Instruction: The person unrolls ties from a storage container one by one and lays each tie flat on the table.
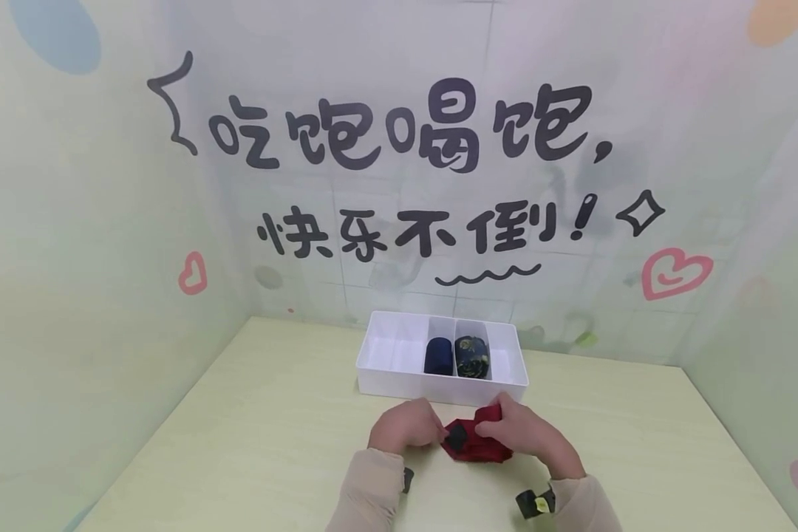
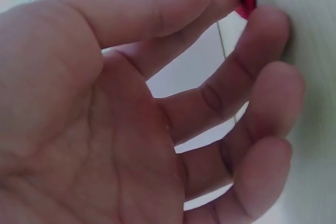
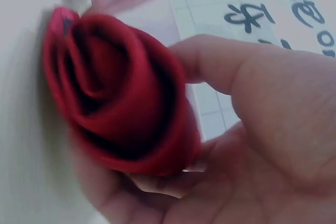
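A red necktie, partly rolled up, lies on the table in front of the white box, its pointed end with dark lining turned to the left. My right hand grips the roll; the right wrist view shows its thumb and fingers curled round the coiled red fabric. At the pointed end, my left hand pinches the tie's edge between thumb and index finger. Its other fingers are loosely bent near the tabletop in the left wrist view. The underside of the roll is hidden.
Just behind the hands stands a white divided box. Its middle compartments hold a navy roll and a dark patterned roll. The pale table is bounded by a printed back wall and side walls.
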Tool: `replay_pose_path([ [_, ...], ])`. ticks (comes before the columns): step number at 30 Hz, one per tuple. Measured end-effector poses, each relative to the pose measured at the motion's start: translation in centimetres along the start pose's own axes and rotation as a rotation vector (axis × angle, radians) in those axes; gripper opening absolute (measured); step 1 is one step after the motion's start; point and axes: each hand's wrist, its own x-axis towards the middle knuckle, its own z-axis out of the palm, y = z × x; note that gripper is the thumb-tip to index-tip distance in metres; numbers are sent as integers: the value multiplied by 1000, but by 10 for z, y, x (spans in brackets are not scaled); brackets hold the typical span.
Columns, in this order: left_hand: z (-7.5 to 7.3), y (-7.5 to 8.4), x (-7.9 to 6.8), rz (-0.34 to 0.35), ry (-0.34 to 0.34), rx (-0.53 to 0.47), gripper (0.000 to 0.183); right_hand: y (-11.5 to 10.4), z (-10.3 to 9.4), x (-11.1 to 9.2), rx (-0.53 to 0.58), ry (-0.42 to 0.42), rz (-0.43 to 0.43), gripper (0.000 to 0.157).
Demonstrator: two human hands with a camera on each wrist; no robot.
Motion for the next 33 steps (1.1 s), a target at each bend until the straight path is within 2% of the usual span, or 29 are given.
replay_pose_path([
  [4, -1, -2, -2, -11, 11, 5, 19, 1, -1, -2, -1, -36, 18, 29],
  [8, 1, 0, 2, -27, 113, 52, 18, 3, -1, -3, -29, -32, 4, 29],
  [10, 2, 2, 4, -30, 166, 46, 13, 3, -2, -3, -64, -14, -10, 29],
  [12, 4, 3, 6, -24, 182, 15, 12, 3, -3, -3, -100, 8, -16, 29],
  [17, 9, 6, 9, 3, 132, -65, 8, 0, -5, -3, -119, 40, -5, 29],
  [22, 11, 6, 9, 45, 110, -99, 9, -2, -5, -2, -86, 39, -21, 25],
  [29, 9, 4, 10, 65, 69, -131, 15, 0, -4, -2, -142, 52, 7, 25],
  [33, 5, -1, 11, 60, 52, -132, 14, 0, -2, 1, -146, 75, -54, 20],
])
